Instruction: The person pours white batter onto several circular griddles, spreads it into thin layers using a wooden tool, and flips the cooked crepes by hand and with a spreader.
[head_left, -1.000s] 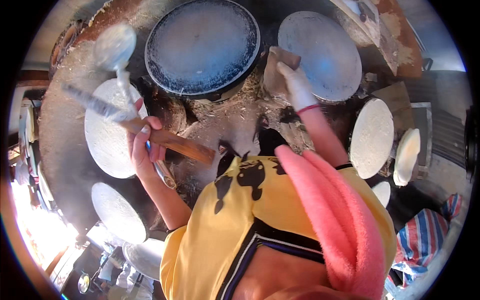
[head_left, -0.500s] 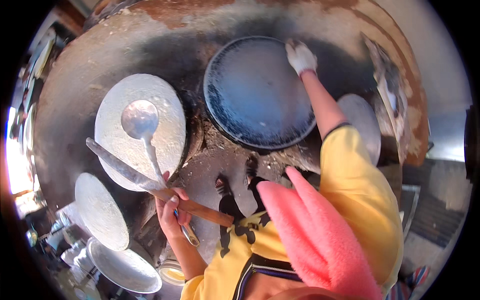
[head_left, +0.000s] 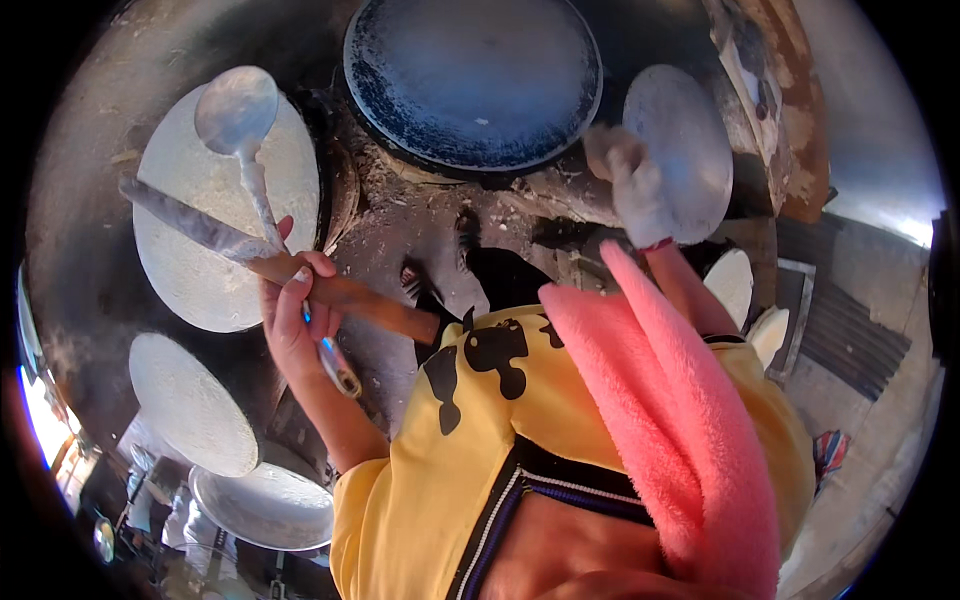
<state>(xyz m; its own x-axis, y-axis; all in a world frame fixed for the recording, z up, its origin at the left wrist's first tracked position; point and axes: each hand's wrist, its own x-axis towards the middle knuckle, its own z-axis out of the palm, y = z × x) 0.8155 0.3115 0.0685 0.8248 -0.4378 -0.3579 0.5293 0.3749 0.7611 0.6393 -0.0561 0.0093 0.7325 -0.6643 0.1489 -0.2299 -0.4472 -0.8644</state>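
Observation:
My left hand [head_left: 292, 315] is closed around two handles. One belongs to a metal ladle [head_left: 236, 110], whose bowl hangs over a round griddle [head_left: 165, 265] coated in white batter. The other is a long spatula [head_left: 350, 300] with a brown wooden handle and a flat, whitened blade, crossing above that coated surface. My right hand [head_left: 640, 190], in a whitish work glove, is between the dark round griddle [head_left: 470, 75] and a grey round metal lid [head_left: 690, 150]. Motion smears its fingers. A pale crust rings the dark griddle's rim; no batter covers its middle.
At the lower left, a white-coated disc [head_left: 190, 405] leans near a shallow metal basin [head_left: 265, 510]. Pale round pieces [head_left: 730, 285] lie low on the right, beside a ridged dark mat [head_left: 850, 310]. My feet [head_left: 465, 235] stand close to the stove.
My right hand has left the dark griddle's far right edge and come nearer, beside the grey lid. My left hand still holds the ladle and spatula. The view has shifted, carrying the griddles upward.

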